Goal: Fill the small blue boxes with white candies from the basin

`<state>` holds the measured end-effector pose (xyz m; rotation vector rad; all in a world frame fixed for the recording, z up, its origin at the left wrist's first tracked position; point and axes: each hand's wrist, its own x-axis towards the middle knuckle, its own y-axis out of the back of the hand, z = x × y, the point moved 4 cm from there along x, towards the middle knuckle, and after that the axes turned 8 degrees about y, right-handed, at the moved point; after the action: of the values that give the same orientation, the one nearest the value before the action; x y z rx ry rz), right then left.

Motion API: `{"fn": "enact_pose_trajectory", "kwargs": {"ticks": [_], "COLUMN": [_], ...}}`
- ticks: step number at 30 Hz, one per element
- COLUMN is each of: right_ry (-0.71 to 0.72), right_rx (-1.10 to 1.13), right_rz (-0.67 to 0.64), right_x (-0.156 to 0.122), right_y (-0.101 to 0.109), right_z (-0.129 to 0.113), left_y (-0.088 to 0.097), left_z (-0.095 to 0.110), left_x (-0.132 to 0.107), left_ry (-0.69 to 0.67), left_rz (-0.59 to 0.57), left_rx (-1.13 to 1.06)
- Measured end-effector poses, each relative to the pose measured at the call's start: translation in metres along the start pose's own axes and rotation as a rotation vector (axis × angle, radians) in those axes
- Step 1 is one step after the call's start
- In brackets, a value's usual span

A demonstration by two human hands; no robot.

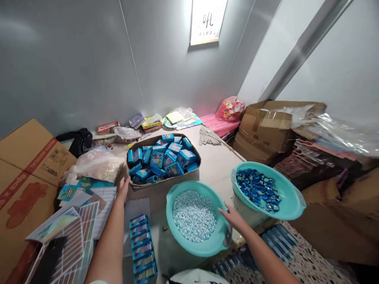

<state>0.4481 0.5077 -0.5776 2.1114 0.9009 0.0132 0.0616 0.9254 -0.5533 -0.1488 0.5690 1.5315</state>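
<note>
My left hand point(123, 188) is at the near left corner of a low cardboard tray point(166, 181), its visible fingers apart and close against the tray's side. Small blue printed tins point(156, 159) fill the tray in a loose heap. A turquoise basin point(177, 246) stands in front of me, holding many small pale blue and white candies point(194, 217). On its right side, my right hand point(232, 217) grips the rim, with part of the fingers hidden. Between my arms, a row of blue tins point(142, 246) lies in a narrow box.
Another turquoise basin point(288, 193) with round blue lids point(257, 189) sits at the table's right edge. Opened cartons point(260, 130) stand beyond it. To the left are a large carton point(32, 157), sticker sheets point(74, 228) and a filled plastic bag point(99, 163). A grey cloth point(209, 137) lies farther back.
</note>
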Motion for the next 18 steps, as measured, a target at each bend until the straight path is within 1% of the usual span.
{"fn": "enact_pose_trajectory", "kwargs": {"ticks": [1, 3, 5, 7, 9, 11, 13, 15, 16, 18], "right_ry": [-0.007, -0.002, 0.038, 0.084, 0.114, 0.124, 0.12, 0.115, 0.114, 0.111], "right_rx": [-0.004, 0.003, 0.029, 0.055, 0.061, 0.05, 0.03, 0.007, -0.006, -0.039], "right_rz": [0.031, 0.08, 0.103, 0.117, 0.144, 0.176, 0.185, 0.156, 0.137, 0.115], "right_x": [0.012, 0.042, 0.079, 0.118, 0.155, 0.184, 0.204, 0.218, 0.223, 0.232], "right_y": [0.007, 0.018, 0.022, 0.017, 0.005, -0.008, -0.016, -0.016, -0.011, 0.004], "right_z": [-0.007, -0.026, -0.053, -0.082, -0.108, -0.126, -0.134, -0.134, -0.132, -0.125], "left_y": [-0.013, -0.035, -0.051, -0.058, -0.059, -0.061, -0.067, -0.078, -0.087, -0.107], "left_z": [0.002, 0.001, -0.004, -0.01, -0.016, -0.022, -0.027, -0.031, -0.033, -0.035], "left_x": [0.009, 0.02, 0.023, 0.024, 0.025, 0.025, 0.025, 0.023, 0.021, 0.016], "left_ry": [0.001, -0.019, -0.049, -0.069, -0.075, -0.069, -0.061, -0.056, -0.057, -0.068], "left_rz": [-0.032, -0.072, -0.083, -0.08, -0.072, -0.07, -0.085, -0.11, -0.125, -0.156], "left_rx": [0.0, -0.001, -0.012, -0.034, -0.068, -0.103, -0.134, -0.158, -0.168, -0.18]}}
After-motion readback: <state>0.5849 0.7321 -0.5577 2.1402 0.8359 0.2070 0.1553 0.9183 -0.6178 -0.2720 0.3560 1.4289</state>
